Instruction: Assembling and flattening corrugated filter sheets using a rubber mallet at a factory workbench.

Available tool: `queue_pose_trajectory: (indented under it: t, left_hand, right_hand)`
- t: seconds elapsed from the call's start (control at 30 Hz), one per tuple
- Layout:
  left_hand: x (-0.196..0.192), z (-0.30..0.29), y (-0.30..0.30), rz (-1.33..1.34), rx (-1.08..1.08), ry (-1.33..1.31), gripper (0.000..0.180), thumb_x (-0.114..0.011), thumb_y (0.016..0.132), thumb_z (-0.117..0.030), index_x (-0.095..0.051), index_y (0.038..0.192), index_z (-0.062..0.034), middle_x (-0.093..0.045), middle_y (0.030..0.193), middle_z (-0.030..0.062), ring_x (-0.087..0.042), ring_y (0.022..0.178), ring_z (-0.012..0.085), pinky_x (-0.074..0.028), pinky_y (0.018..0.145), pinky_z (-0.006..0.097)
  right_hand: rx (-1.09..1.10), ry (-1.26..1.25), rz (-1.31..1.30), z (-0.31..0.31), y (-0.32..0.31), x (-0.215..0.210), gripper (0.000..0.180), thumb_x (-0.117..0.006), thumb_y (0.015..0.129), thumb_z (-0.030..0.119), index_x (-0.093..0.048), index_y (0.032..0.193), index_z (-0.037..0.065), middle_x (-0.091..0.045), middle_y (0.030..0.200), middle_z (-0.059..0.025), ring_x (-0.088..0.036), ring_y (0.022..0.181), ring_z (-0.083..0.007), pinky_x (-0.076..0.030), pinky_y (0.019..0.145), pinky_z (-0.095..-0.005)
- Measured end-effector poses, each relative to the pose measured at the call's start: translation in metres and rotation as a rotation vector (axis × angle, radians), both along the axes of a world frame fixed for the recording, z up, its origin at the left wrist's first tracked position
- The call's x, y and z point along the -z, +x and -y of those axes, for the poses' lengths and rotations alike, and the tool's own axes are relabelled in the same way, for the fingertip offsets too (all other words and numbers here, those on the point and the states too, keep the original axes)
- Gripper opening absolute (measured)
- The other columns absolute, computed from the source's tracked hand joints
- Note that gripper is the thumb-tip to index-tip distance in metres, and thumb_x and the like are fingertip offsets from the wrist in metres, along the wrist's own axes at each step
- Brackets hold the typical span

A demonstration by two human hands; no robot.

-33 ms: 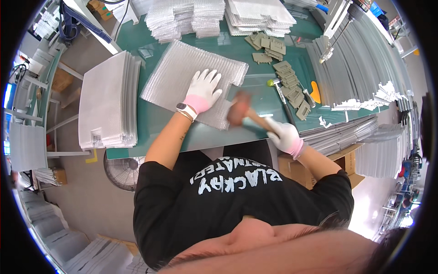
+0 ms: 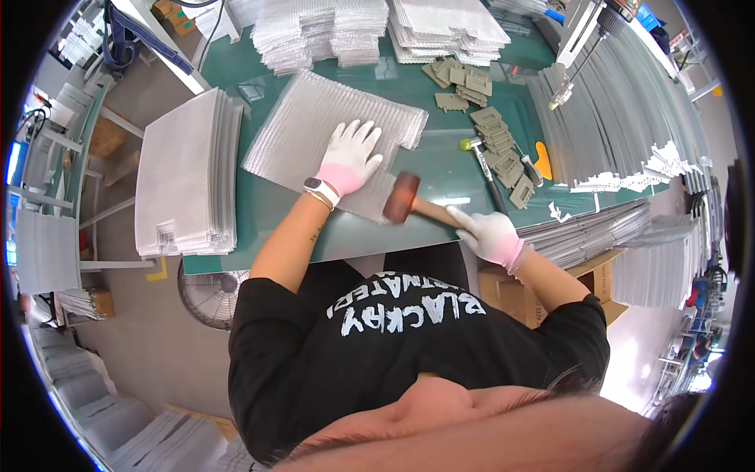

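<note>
My gloved left hand (image 2: 351, 157) lies flat with fingers spread on a translucent ribbed plastic sheet (image 2: 303, 118), perhaps a small stack, with notches along its right side. In my gloved right hand (image 2: 489, 234) is the wooden handle of a mallet (image 2: 402, 198). Its reddish-brown head, slightly blurred, is at the sheet's near right corner; I cannot tell whether they touch. To the right of the sheet lies a hammer (image 2: 486, 171) with a green-yellow tip and dark grip. Beside it are several olive-green flat plates with cut-outs (image 2: 498, 138).
The green table (image 2: 267, 228) carries a pile of notched sheets (image 2: 189, 173) at left and more stacks (image 2: 448, 27) at the back. An orange-handled tool (image 2: 543, 161) lies near tall grey sheet stacks (image 2: 621, 118) at right. A metal arm (image 2: 582, 47) overhangs there. A fan (image 2: 211, 299) stands below.
The mallet's head has shifted slightly left and toward me, with less blur. My right hand has barely moved; my left hand stays on the sheet.
</note>
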State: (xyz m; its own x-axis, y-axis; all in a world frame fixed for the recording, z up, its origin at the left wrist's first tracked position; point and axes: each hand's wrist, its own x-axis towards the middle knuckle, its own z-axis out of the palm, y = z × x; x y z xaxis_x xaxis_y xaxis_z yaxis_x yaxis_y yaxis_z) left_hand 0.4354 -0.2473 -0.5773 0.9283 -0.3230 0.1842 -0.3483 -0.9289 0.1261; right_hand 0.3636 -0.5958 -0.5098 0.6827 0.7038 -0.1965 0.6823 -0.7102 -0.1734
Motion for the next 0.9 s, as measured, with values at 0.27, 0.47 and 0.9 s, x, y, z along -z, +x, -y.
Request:
queue_pose_trajectory:
  t: [0.27,0.47,0.9]
  left_hand:
    - [0.007,0.0,0.011,0.048,-0.018,0.002,0.058,-0.052,0.096,-0.04,-0.047,0.145,-0.0084,-0.044,0.152,0.0151,-0.037,0.143,0.036,-0.022,0.12,0.051]
    - [0.008,0.002,0.013,0.051,-0.024,-0.02,0.058,-0.052,0.096,-0.04,-0.048,0.144,-0.0089,-0.045,0.152,0.0145,-0.038,0.142,0.0352,-0.023,0.12,0.051]
    - [0.007,0.009,0.011,0.052,-0.15,-0.027,0.06,-0.055,0.094,-0.041,-0.047,0.145,-0.0094,-0.044,0.151,0.0131,-0.036,0.142,0.0346,-0.023,0.119,0.052]
  right_hand:
    - [0.006,0.227,-0.044,0.0,-0.009,0.01,0.056,-0.065,0.091,0.02,-0.05,0.145,0.013,-0.067,0.09,-0.0172,-0.066,0.079,-0.0376,-0.052,0.071,-0.044]
    - [0.1,0.471,-0.123,-0.003,-0.019,0.014,0.055,-0.064,0.091,0.018,-0.05,0.144,0.014,-0.068,0.09,-0.0181,-0.067,0.079,-0.0382,-0.052,0.071,-0.0449]
    - [-0.007,0.024,-0.065,0.008,0.016,-0.003,0.056,-0.061,0.094,0.033,-0.048,0.147,0.026,-0.071,0.094,-0.0163,-0.068,0.075,-0.0364,-0.053,0.066,-0.0453]
